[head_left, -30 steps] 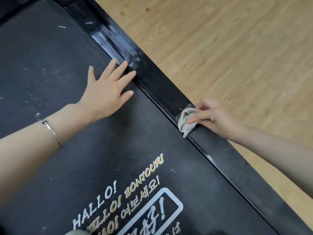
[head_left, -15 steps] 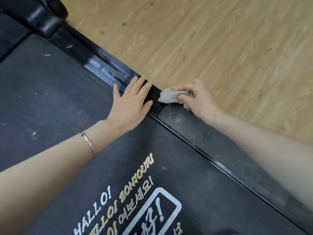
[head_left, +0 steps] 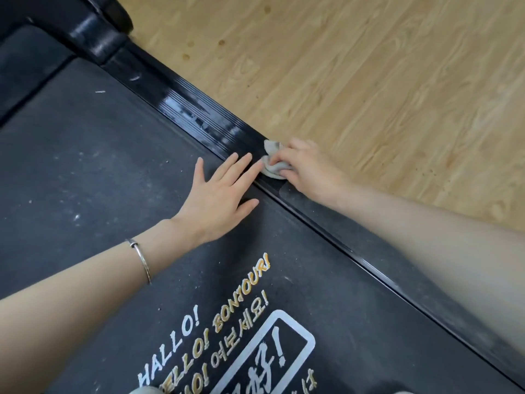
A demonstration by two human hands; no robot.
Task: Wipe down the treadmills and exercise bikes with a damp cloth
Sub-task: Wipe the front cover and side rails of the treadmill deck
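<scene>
treadmill side rail under the wipe: a grey cloth is bunched up and pinched between the curled fingers and thumb of the right hand, and it is pressed onto the rail's top face. the left hand is laid flat with its fingers straight and spread. its palm is planted on the belt and its fingertips are pushed over the belt's edge onto the rail, just beside the cloth. a thin bracelet is seen on that wrist.

the rail's long axis is run diagonally, from the black end cap at upper left down to the lower right, under the right forearm. the cloth is held by the right hand, so any stroke is likely to be driven along that line by that arm, with the left used as a brace. the ribbed stretch up-left of the cloth is seen glossy, while the stretch down-right is seen matte and dusty; it is judged that the dusty part is yet to be done.

white specks are scattered on the belt, and printed lettering is shown near the bottom. wood-pattern floor is seen beyond the rail. no bucket or basin is shown.
</scene>
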